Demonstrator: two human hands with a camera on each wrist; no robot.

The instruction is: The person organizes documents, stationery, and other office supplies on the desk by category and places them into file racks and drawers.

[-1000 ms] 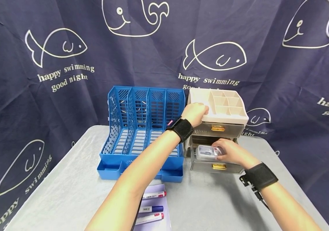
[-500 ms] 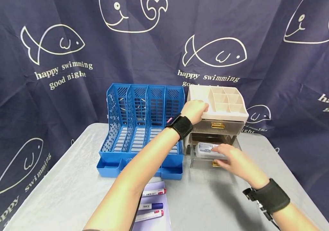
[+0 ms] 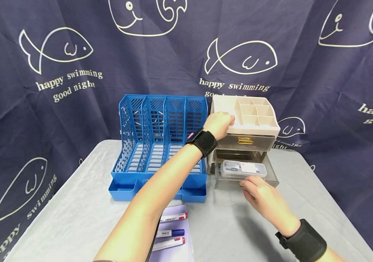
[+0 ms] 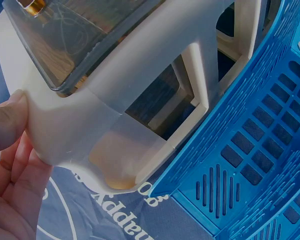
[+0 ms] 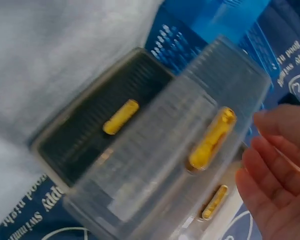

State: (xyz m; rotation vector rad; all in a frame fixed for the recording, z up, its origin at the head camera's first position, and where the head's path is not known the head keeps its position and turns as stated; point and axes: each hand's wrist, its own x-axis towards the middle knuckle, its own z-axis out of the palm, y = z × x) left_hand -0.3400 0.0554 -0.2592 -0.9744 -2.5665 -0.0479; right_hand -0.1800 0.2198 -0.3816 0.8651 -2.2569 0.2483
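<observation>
My left hand grips the upper left edge of a cream desktop drawer organizer, thumb and fingers pinching its rim in the left wrist view. Below the organizer's upper drawer, a smoky see-through drawer is pulled out. In it lies a clear plastic case with a white label and dark contents. My right hand is at this drawer's front, fingertips near its gold handle. The right wrist view shows those fingers loosely bent, with nothing between them.
A blue file rack stands directly left of the organizer. Several markers, among them a blue-capped marker, lie on a lilac folder at the table's front. A dark printed curtain hangs behind.
My right hand has let go of the clear case, leaving it in the drawer, and has drawn back toward me to the drawer's front. The left hand keeps its grip on the organizer.
</observation>
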